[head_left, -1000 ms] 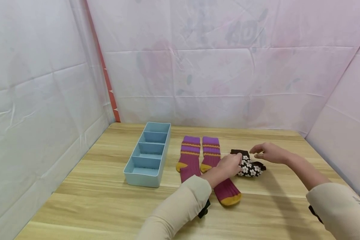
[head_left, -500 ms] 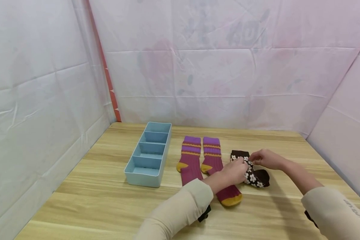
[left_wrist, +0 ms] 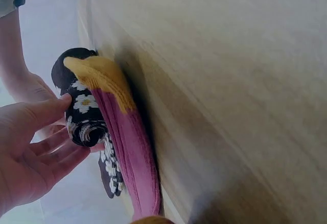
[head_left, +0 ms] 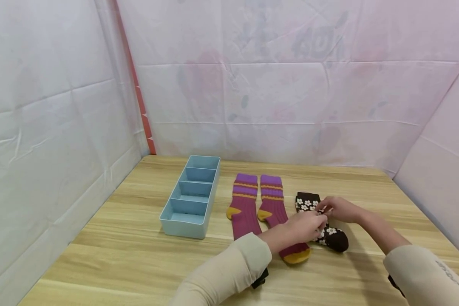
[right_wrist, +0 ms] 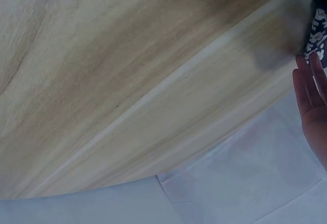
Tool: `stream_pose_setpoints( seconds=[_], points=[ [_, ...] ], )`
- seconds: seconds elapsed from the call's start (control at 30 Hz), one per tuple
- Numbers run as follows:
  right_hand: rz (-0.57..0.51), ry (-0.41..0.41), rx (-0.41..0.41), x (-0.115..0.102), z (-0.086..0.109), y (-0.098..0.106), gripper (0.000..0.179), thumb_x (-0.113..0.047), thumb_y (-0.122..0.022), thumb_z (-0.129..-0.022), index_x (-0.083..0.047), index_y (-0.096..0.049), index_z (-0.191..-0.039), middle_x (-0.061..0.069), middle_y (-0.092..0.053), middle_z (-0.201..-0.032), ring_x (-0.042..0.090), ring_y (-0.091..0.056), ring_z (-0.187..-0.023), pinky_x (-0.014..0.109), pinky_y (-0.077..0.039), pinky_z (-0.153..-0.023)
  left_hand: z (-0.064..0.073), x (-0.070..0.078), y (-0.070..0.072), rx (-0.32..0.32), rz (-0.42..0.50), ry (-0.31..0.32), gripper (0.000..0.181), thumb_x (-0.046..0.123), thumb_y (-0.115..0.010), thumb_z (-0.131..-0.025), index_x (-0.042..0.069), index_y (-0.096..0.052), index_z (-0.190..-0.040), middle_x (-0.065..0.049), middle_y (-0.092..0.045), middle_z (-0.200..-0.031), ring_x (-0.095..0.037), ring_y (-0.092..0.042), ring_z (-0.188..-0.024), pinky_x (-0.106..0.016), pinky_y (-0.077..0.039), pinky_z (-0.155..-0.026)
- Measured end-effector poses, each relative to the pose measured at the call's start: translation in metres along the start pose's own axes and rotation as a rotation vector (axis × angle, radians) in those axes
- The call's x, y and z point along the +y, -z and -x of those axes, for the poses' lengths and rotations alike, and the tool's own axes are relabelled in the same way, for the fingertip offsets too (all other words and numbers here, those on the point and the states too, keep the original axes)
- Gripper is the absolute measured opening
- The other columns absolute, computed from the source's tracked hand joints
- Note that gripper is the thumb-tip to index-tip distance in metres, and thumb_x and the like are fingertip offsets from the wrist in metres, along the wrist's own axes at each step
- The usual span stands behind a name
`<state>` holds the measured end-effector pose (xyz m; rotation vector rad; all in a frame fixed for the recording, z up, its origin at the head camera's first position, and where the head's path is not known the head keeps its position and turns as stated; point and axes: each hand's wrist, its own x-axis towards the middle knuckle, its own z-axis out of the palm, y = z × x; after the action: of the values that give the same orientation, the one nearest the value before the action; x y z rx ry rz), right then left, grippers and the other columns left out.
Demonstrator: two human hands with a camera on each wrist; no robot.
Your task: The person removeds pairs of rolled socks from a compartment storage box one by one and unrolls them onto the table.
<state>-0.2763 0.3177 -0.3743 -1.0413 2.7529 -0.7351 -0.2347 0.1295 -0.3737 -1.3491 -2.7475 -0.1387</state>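
A black sock with white flowers point(head_left: 307, 202) lies at the right of the table, with its plain dark toe point(head_left: 337, 241) toward the near edge. My left hand point(head_left: 307, 225) pinches its middle; in the left wrist view the thumb presses a folded, rolled part of the floral sock point(left_wrist: 84, 104) with the fingers behind. From the far right my right hand point(head_left: 340, 209) pinches the same sock, its fingertips close to the left hand's. In the right wrist view only part of the right hand point(right_wrist: 312, 99) shows, touching the sock's edge. Whether a second floral sock lies beneath is hidden.
Two purple-maroon socks with mustard heels and toes, a left one point(head_left: 245, 208) and a right one point(head_left: 273, 204), lie side by side, partly under my left forearm. A light blue divided box point(head_left: 183, 229) stands to the left. White cloth point(head_left: 229, 85) encloses the wooden table point(head_left: 118, 246).
The floral sock's toe has swung out toward the near right. My right hand has come down and left onto the sock; the left hand has shifted slightly right and nearer.
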Motion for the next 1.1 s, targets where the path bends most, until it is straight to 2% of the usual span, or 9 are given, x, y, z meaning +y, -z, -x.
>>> stream_pose_setpoints(
  seconds=[0.2,0.37,0.5,0.6,0.67,0.77,0.87,0.97,1.1],
  points=[
    [-0.015,-0.053,0.015,-0.001,0.006,-0.011,0.025,-0.002,-0.07,-0.075,0.003,-0.062,-0.099,0.012,-0.049,-0.095,0.029,-0.053,-0.083,0.039,-0.047,-0.069,0.003,0.007,-0.001,-0.054,-0.02,0.044,0.026,0.033,-0.067,-0.085,0.023,-0.057,-0.107,0.011,-0.049,-0.101,0.002,-0.048,-0.081,-0.011,-0.041,-0.062],
    [0.0,-0.092,0.019,-0.005,0.009,-0.016,0.037,-0.011,-0.074,-0.072,0.001,-0.059,-0.105,0.018,-0.047,-0.101,0.035,-0.051,-0.091,0.048,-0.043,-0.075,0.004,0.011,-0.002,-0.092,-0.085,0.035,0.025,0.04,-0.067,-0.082,0.025,-0.06,-0.101,0.01,-0.046,-0.1,0.001,-0.045,-0.085,-0.013,-0.041,-0.063],
    [0.023,-0.09,0.035,-0.006,0.011,-0.018,0.042,-0.006,-0.074,-0.071,0.003,-0.057,-0.108,0.019,-0.047,-0.104,0.034,-0.051,-0.092,0.044,-0.043,-0.074,0.005,0.012,-0.002,-0.096,-0.073,0.033,0.024,0.04,-0.068,-0.082,0.028,-0.06,-0.102,0.011,-0.046,-0.096,0.001,-0.045,-0.081,-0.013,-0.041,-0.06],
    [0.042,-0.056,0.056,-0.005,0.011,-0.019,0.039,0.003,-0.068,-0.071,0.005,-0.056,-0.108,0.018,-0.048,-0.103,0.029,-0.051,-0.087,0.039,-0.043,-0.069,0.006,0.013,-0.002,-0.116,-0.025,0.05,0.029,0.038,-0.069,-0.082,0.03,-0.057,-0.107,0.013,-0.049,-0.097,0.003,-0.048,-0.082,-0.014,-0.042,-0.059],
    [0.073,-0.02,0.078,-0.004,0.01,-0.02,0.036,0.007,-0.064,-0.073,0.006,-0.056,-0.107,0.019,-0.049,-0.102,0.03,-0.052,-0.086,0.04,-0.045,-0.07,0.006,0.014,-0.002,-0.124,-0.002,0.058,0.032,0.037,-0.069,-0.082,0.03,-0.055,-0.11,0.015,-0.05,-0.096,0.003,-0.05,-0.081,-0.015,-0.042,-0.057],
    [0.11,0.009,0.1,-0.002,0.007,-0.019,0.031,0.006,-0.063,-0.078,0.008,-0.056,-0.108,0.022,-0.051,-0.103,0.037,-0.053,-0.091,0.047,-0.045,-0.074,0.005,0.016,-0.003,-0.116,0.01,0.069,0.03,0.035,-0.068,-0.083,0.029,-0.052,-0.108,0.017,-0.05,-0.091,0.003,-0.051,-0.076,-0.016,-0.041,-0.053],
    [0.12,-0.013,0.098,0.001,0.002,-0.018,0.032,0.003,-0.064,-0.08,0.009,-0.055,-0.111,0.028,-0.05,-0.107,0.045,-0.05,-0.098,0.052,-0.043,-0.077,0.004,0.016,-0.003,-0.084,-0.02,0.065,0.024,0.033,-0.065,-0.086,0.027,-0.052,-0.104,0.015,-0.049,-0.09,0.001,-0.05,-0.071,-0.017,-0.04,-0.049],
    [0.119,-0.052,0.086,0.004,-0.002,-0.017,0.033,0.006,-0.061,-0.081,0.011,-0.054,-0.113,0.032,-0.048,-0.111,0.048,-0.046,-0.102,0.054,-0.042,-0.078,0.004,0.017,-0.004,-0.061,-0.058,0.065,0.021,0.032,-0.062,-0.088,0.028,-0.052,-0.106,0.014,-0.048,-0.096,0.001,-0.05,-0.069,-0.017,-0.04,-0.048],
    [0.125,-0.071,0.076,0.009,-0.006,-0.016,0.034,0.005,-0.06,-0.082,0.012,-0.053,-0.115,0.035,-0.046,-0.115,0.051,-0.043,-0.106,0.057,-0.04,-0.082,0.002,0.018,-0.004,-0.074,-0.095,0.072,0.026,0.034,-0.061,-0.088,0.029,-0.052,-0.112,0.013,-0.046,-0.102,0.0,-0.048,-0.068,-0.017,-0.04,-0.048]
  ],
)
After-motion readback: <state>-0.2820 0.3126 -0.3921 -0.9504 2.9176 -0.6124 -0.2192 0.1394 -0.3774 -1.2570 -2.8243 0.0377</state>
